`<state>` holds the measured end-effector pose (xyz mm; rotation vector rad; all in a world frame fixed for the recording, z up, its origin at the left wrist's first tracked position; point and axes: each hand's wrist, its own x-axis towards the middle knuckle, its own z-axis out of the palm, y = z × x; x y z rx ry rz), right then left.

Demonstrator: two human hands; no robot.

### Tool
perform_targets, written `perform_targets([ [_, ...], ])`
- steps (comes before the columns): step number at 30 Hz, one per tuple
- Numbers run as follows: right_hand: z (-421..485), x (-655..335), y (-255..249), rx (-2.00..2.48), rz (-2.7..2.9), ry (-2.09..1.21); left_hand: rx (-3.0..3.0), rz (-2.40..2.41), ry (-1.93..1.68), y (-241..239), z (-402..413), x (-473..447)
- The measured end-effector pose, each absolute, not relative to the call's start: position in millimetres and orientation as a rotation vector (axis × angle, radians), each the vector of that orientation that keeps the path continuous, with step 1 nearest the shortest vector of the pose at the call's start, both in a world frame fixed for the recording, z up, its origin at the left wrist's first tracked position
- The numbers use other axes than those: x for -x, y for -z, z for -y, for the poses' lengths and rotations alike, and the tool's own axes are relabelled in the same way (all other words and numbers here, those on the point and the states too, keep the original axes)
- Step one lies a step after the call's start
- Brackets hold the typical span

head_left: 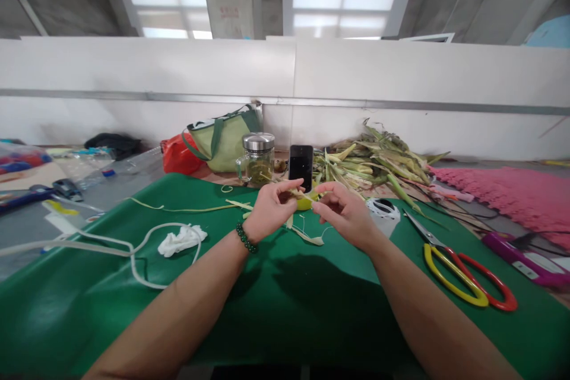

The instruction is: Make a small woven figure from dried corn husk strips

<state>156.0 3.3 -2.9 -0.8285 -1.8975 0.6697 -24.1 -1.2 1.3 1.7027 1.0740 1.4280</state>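
Both hands are raised over the middle of a green mat, close together. My left hand, with a dark green bead bracelet at the wrist, pinches a pale strip of corn husk between thumb and fingers. My right hand has its thumb and forefinger closed at the other end of the strip. Beneath the hands, loose husk pieces and thin fibres lie on the mat. Just behind the fingers are a yellow object, partly hidden, and an upright phone.
Scissors with yellow and red handles lie at right, near a purple tool. A husk pile, a lidded glass jar and a green bag stand behind. White tissue and a pale cable lie left.
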Motion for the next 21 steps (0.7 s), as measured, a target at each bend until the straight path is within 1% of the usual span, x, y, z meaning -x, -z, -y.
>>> perform_targets([
  [3,-7,-155,8,0.85,1.968,-0.513,-1.806,-1.041,-1.378,-4,4,24],
  [8,-9,-152,11,0.932,2.039,-0.49,-1.858,-1.011,-1.363,-1,2,25],
  [14,-1,-147,14,0.866,2.074,-0.295,-1.748,-0.99,-1.392,3,-1,23],
  [18,4,-146,11,0.851,2.059,-0.34,-1.614,-0.925,-1.397,3,-2,21],
  [21,5,-147,8,0.901,2.024,-0.511,-1.583,-0.897,-1.426,0,-1,22],
])
